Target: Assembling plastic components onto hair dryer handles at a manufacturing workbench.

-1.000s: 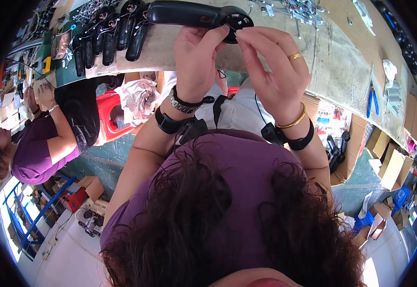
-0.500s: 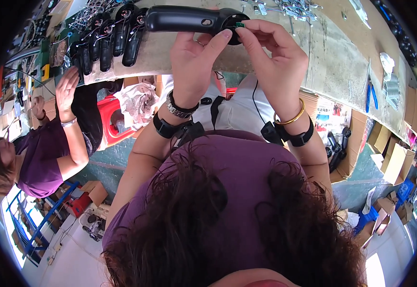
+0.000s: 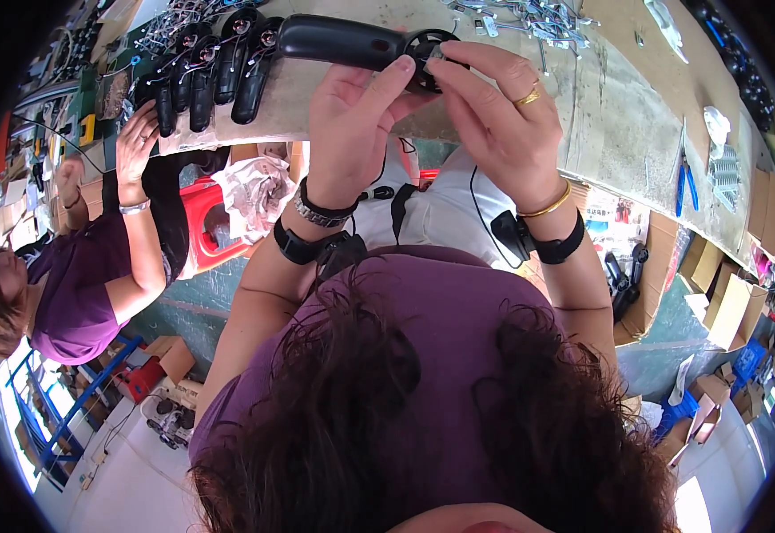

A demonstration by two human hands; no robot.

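Observation:
A black plastic housing [image 3: 338, 40], with a long rounded handle and a round open end, is held level above the bench's near edge. My left hand [image 3: 352, 115] grips it near the round end, thumb on the rim and fingers behind. My right hand [image 3: 510, 120] is closed at that opening, thumb and fingertips pinched inside the ring; what they hold is mostly hidden. Left of it, several similar black housings [image 3: 250, 84] with thin wires and shiny round parts at their tops lie in a row on the bench.
Small wired parts [image 3: 538, 19] are heaped at the bench's far side. Blue-handled pliers [image 3: 687, 182] lie at the right, beside a clear plastic strip [image 3: 726, 178]. A cardboard box [image 3: 654, 284] with black parts stands below. To the left, a co-worker's hand [image 3: 136, 147] touches the bench edge near the row.
My right fingers have shifted over the round opening, and the small green piece seen there earlier no longer shows. The housing has tilted slightly. The co-worker's near hand has moved toward the row.

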